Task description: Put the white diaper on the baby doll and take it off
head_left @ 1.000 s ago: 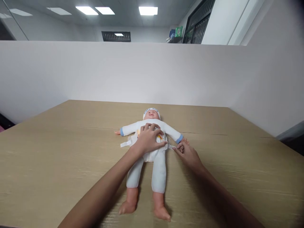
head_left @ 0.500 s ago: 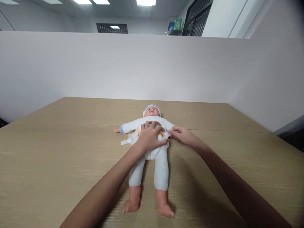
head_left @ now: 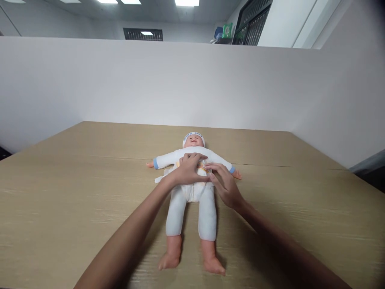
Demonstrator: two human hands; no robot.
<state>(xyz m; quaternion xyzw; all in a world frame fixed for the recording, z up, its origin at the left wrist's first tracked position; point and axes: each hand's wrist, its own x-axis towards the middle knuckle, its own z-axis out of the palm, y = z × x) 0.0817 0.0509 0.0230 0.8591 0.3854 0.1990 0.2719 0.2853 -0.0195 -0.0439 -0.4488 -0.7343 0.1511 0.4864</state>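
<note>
A baby doll in white clothes and a white printed headband lies on its back, feet toward me. Around its waist is a white diaper with an orange print on the front. An unfastened white tab sticks out at the diaper's left side. My left hand rests across the diaper's front, thumb stretched away from the fingers. On the right side of the front, my right hand touches the diaper with its fingertips, thumb and fingers apart. The right-hand tab is hidden by my hands.
The doll lies on a wide light-brown tabletop with a seam across it. A white partition rises behind the table and continues on the right. Beyond it are a dark barred window and a green package.
My right hand has moved left from the diaper's side onto its front, and its pinch has opened. The doll's right-side sleeve and hand now show. My left hand stays on the front.
</note>
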